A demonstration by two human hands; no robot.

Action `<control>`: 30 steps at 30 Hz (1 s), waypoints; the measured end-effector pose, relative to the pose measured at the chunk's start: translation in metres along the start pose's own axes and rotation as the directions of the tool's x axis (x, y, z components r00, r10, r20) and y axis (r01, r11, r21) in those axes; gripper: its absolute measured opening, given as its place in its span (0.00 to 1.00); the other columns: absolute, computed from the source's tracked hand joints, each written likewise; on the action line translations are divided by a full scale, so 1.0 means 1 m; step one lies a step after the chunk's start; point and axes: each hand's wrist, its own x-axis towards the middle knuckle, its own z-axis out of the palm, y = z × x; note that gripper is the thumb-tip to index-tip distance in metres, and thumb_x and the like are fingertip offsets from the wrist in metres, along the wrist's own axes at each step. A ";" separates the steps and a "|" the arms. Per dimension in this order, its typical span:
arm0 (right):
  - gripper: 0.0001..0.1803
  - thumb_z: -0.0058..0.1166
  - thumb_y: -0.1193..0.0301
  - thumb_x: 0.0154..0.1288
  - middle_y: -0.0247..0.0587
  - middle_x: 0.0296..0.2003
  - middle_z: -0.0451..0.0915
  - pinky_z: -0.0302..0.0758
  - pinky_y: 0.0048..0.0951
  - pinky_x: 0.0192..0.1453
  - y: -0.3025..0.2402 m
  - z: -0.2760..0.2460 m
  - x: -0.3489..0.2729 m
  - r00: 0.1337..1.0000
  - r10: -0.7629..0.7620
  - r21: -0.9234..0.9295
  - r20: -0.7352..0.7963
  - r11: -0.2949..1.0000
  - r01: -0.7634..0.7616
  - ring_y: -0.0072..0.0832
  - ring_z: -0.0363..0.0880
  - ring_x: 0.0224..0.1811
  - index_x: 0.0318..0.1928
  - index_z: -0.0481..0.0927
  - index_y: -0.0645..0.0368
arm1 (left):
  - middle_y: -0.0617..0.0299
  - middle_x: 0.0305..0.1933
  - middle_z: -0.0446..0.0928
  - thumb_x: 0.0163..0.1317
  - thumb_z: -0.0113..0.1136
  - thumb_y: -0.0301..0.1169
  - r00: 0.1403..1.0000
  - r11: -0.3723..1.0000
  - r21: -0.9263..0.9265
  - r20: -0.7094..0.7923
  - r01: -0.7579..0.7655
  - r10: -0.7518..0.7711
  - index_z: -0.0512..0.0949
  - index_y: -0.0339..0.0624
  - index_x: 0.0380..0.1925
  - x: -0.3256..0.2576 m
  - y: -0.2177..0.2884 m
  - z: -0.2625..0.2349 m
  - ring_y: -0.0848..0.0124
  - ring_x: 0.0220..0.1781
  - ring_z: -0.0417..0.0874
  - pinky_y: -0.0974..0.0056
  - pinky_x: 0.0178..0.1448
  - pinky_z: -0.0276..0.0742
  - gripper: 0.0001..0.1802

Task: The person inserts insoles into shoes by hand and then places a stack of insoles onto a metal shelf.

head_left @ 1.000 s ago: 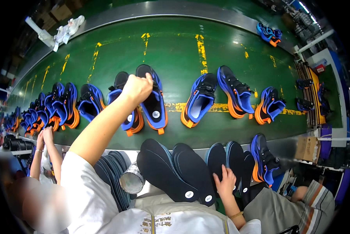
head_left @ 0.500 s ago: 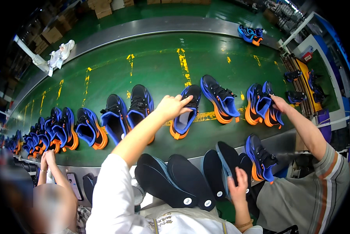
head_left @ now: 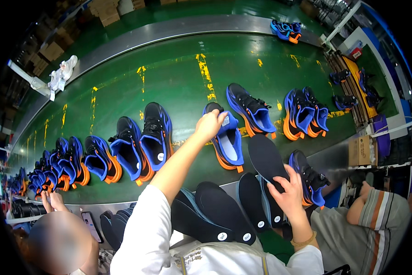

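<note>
My left hand (head_left: 208, 125) grips the tongue of a black and blue sneaker (head_left: 238, 157) with an orange sole, which lies on the green work surface. The tongue is pulled up, so the pale inside of the shoe shows through its opening. In my right hand (head_left: 289, 191) is a black insole (head_left: 263, 156), pinched at its lower end between thumb and fingers and held up just right of that sneaker. Below, in front of my body, more black insoles (head_left: 222, 206) lie in overlapping stacks, several with round white stickers at the heel.
A row of similar sneakers (head_left: 156, 130) runs left along the green surface (head_left: 178, 82). Others stand to the right, one sneaker (head_left: 307, 178) near the metal edge. Co-workers sit on both sides; the left one's hands (head_left: 52, 201) are by the row. A phone (head_left: 92, 227) lies near that person.
My right hand has lifted an insole from the stack toward the sneaker. My left hand has pulled the tongue up, and the shoe has turned slightly. The right co-worker's hand has left the shoes.
</note>
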 end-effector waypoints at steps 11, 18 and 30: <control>0.15 0.55 0.75 0.52 0.53 0.46 0.70 0.68 0.39 0.49 -0.002 0.030 -0.087 0.978 0.193 0.154 -0.074 0.971 -0.180 0.47 0.70 0.46 0.44 0.75 0.61 | 0.47 0.25 0.77 0.59 0.47 0.53 0.998 0.997 -0.054 0.027 -0.048 0.050 0.77 0.32 0.30 0.000 -0.018 -0.002 0.59 0.30 0.79 0.59 0.38 0.72 0.29; 0.23 0.58 0.56 0.47 0.40 0.39 0.72 0.65 0.32 0.46 -0.115 0.017 -0.048 0.814 -0.506 0.196 0.285 0.862 0.467 0.35 0.69 0.42 0.40 0.72 0.58 | 0.45 0.29 0.77 0.58 0.42 0.57 0.987 0.989 0.147 -0.159 -0.016 0.039 0.77 0.35 0.30 -0.021 -0.001 -0.031 0.52 0.37 0.79 0.55 0.42 0.72 0.32; 0.26 0.62 0.64 0.45 0.53 0.46 0.70 0.68 0.39 0.48 -0.112 -0.005 -0.030 0.832 -0.448 0.622 0.327 0.765 0.167 0.45 0.70 0.46 0.44 0.72 0.63 | 0.43 0.41 0.77 0.53 0.49 0.57 0.995 0.999 -0.017 -0.099 0.031 -0.032 0.76 0.34 0.43 -0.022 -0.021 -0.026 0.54 0.47 0.77 0.58 0.51 0.71 0.34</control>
